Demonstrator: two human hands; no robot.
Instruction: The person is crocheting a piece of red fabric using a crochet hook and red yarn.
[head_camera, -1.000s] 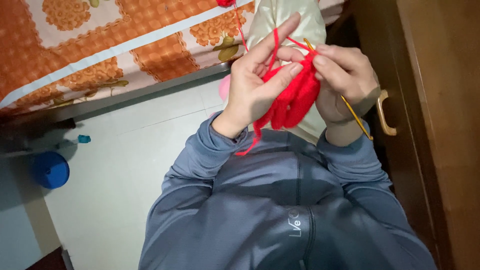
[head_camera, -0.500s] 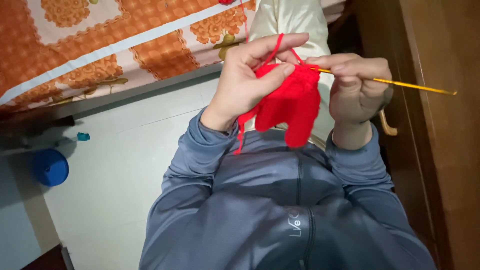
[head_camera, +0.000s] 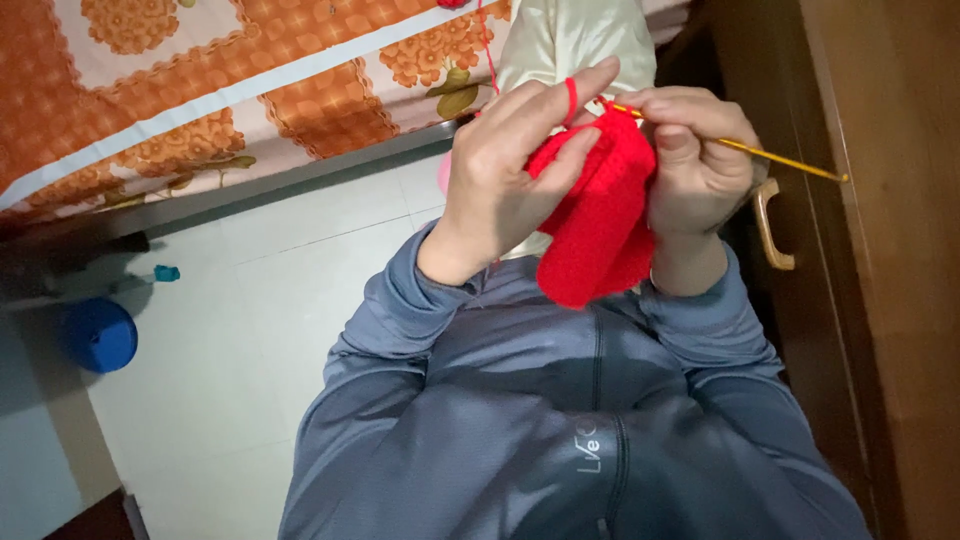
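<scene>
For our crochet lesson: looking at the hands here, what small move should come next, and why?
Probably catch the red yarn strand with the thin golden metal crochet hook: the right hand has its tip at the red crocheted piece, and the left hand holds yarn looped over its forefinger.

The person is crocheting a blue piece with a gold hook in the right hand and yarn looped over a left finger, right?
Not quite: the crocheted piece is red, not blue, as the head view shows. The right hand does hold the gold hook, and red yarn loops over a finger of the left hand.
</scene>
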